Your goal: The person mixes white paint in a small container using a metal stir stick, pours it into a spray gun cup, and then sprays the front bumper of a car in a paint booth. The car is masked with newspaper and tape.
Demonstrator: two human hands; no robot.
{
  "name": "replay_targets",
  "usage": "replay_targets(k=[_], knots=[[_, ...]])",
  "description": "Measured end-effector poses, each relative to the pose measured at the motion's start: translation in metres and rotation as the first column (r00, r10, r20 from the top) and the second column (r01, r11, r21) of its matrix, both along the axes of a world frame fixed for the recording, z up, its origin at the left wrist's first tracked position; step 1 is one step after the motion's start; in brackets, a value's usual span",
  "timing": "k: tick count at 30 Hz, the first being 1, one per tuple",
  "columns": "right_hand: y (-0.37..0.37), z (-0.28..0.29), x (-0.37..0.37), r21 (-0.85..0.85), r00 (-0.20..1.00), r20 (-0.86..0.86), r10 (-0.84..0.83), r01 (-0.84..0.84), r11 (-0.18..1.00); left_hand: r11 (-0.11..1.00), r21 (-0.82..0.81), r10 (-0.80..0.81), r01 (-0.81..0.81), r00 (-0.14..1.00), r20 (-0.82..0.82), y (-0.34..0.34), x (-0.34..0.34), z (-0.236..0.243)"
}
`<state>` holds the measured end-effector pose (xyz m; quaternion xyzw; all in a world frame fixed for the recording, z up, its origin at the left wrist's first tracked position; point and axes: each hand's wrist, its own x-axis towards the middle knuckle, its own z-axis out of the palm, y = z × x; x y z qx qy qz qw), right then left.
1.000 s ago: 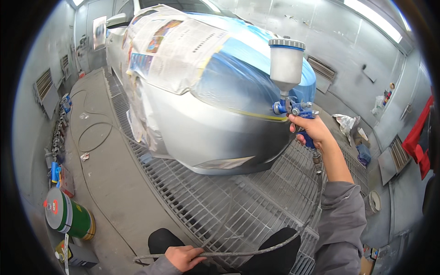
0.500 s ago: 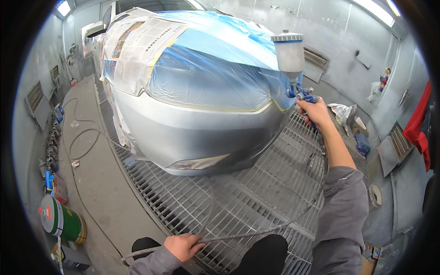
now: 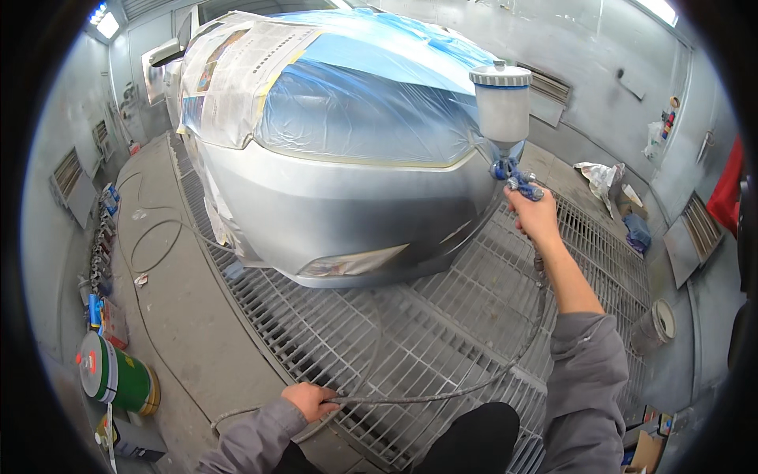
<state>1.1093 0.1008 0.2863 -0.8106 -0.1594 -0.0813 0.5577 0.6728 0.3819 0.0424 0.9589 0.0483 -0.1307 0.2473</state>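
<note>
A blue spray gun with a pale cup on top (image 3: 503, 107) is held upright by my right hand (image 3: 533, 212), fingers wrapped round its handle. It stands off the right corner of the silver-grey bumper (image 3: 347, 197). From the gun's base the air hose (image 3: 466, 389) sags across to my left hand (image 3: 311, 400), which is closed round it low in front of me. Newspaper (image 3: 225, 87) and blue-tinted plastic film (image 3: 371, 114) cover the car above the bumper, edged with yellow tape. A tape-free lens-shaped patch (image 3: 355, 262) shows low on the bumper.
Metal floor grating (image 3: 466, 332) lies under and before the car. To the left, a green bucket (image 3: 118, 375) and small containers stand along the wall, with loose hose (image 3: 158, 245) on the floor. A pale bucket (image 3: 654, 325) and crumpled wrapping (image 3: 602, 183) lie at the right.
My right hand and the spray gun are slightly lower in the picture. My left hand has shifted a little left, and the hose now hangs in a deeper curve. The view has shifted slightly.
</note>
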Motion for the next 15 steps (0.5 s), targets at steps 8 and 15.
replay_targets(k=[8,15], knots=[[0.073,-0.017,-0.121,0.192,0.981,-0.064,0.185,-0.169,0.967,0.976,-0.057,-0.216,0.209,0.921,-0.325,0.031,-0.042,-0.1],[0.184,-0.014,-0.196,0.236,0.916,-0.053,0.398,-0.376,0.896,0.98,-0.002,-0.186,0.197,0.922,-0.341,0.044,-0.08,-0.113]])
